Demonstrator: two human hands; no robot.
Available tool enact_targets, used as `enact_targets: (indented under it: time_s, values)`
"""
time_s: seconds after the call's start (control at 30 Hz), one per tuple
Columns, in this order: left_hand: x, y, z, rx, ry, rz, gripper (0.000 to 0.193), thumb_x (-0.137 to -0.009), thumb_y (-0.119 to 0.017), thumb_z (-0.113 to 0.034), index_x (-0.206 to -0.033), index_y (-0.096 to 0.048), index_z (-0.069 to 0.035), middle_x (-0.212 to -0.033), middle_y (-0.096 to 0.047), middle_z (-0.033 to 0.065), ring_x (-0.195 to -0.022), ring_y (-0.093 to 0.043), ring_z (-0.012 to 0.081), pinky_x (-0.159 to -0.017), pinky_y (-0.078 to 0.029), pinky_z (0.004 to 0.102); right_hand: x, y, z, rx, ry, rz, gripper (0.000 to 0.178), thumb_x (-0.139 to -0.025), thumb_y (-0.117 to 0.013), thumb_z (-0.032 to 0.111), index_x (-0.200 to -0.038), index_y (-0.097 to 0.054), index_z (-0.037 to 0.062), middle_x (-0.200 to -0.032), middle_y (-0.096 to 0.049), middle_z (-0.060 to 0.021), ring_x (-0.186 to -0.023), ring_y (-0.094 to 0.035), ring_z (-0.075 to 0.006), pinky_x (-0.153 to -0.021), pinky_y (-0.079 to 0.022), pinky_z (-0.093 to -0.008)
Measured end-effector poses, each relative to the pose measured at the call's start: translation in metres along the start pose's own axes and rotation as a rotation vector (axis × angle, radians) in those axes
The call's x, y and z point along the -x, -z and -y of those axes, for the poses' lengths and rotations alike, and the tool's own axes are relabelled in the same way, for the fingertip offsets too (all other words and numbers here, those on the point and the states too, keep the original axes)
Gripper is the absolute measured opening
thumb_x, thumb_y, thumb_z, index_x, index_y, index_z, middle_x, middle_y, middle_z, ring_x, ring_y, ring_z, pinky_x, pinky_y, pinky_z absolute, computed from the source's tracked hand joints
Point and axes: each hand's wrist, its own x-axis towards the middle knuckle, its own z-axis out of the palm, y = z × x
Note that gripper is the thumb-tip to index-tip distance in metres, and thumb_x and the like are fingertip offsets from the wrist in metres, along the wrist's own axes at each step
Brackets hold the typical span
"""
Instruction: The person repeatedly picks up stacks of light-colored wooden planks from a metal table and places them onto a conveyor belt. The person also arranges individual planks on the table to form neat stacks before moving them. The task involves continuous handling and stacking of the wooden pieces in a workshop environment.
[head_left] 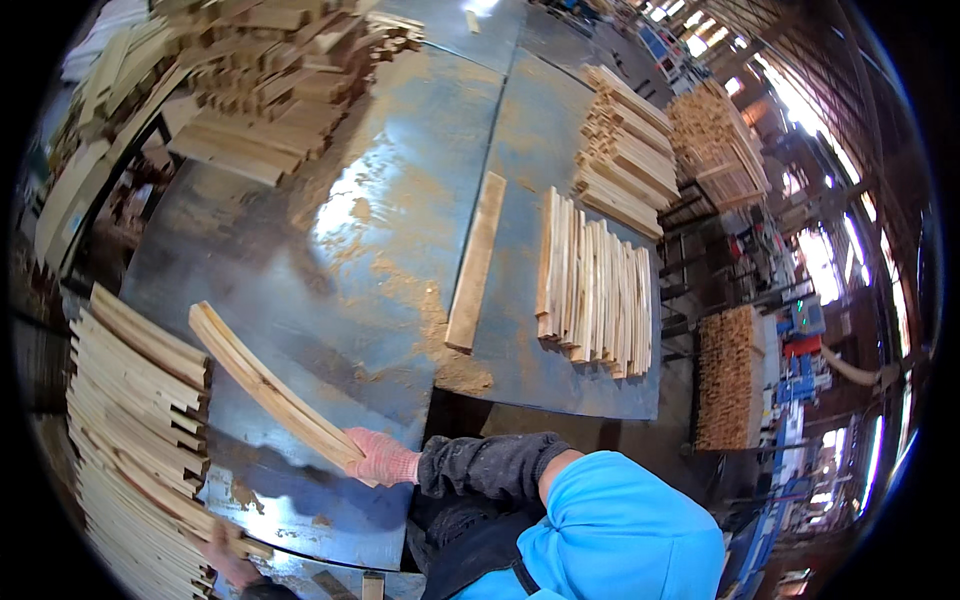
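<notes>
My right hand [384, 457], in a pinkish knit glove, is closed round the near end of a long wooden board [268, 385]. That board slants away to the far left above the metal tabletop [280, 300]. At the lower left my left hand [228, 556], slightly blurred, grips the end of another wooden strip [165, 500]. This strip lies along a stack of wooden strips [130, 410], and its end juts out past the others. A single board [476, 262] lies flat on the table, right of the middle.
A row of strips [595, 285] stands at the table's right, with stacked boards [625, 150] behind it. Many boards are piled [270, 80] at the far left. Sawdust [430, 320] is scattered on the metal. A pallet-like stack [728, 378] stands beyond the right edge.
</notes>
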Motion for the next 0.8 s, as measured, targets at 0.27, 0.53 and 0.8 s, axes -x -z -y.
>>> enact_targets:
  time_s: [0.27,0.53,0.8]
  values:
    - [0.239,-0.241,0.073,-0.012,0.14,0.51,0.109,-0.074,-0.077,0.0,-0.172,-0.027,-0.008,-0.132,-0.062,0.0115,-0.106,-0.065,0.0247,-0.097,-0.057,0.0361,0.096,0.145,-0.088,-0.117,0.024,-0.301,0.053,-0.09,-0.074,0.027,-0.137,-0.064,0.0041,-0.114,-0.076,-0.0209,-0.105,-0.073,-0.0351,-0.091,-0.056,-0.043]
    - [0.442,-0.42,0.152,-0.167,0.187,0.968,0.112,-0.071,-0.085,-0.01,-0.169,-0.031,-0.006,-0.125,-0.065,0.0105,-0.098,-0.069,0.0231,-0.084,-0.061,0.036,0.286,0.335,-0.235,-0.47,0.023,-0.616,0.057,-0.086,-0.076,0.027,-0.136,-0.065,0.0035,-0.112,-0.075,-0.0187,-0.101,-0.071,-0.0264,-0.09,-0.056,-0.0399]
    - [0.551,-0.504,0.184,-0.346,0.426,1.179,0.104,-0.077,-0.073,0.009,-0.17,-0.029,-0.012,-0.12,-0.065,0.0116,-0.087,-0.07,0.0225,-0.069,-0.061,0.0336,0.468,0.408,-0.356,-0.285,-0.168,-1.194,0.045,-0.09,-0.074,0.025,-0.129,-0.067,0.0016,-0.106,-0.075,-0.0198,-0.096,-0.072,-0.0316,-0.086,-0.057,-0.0424]
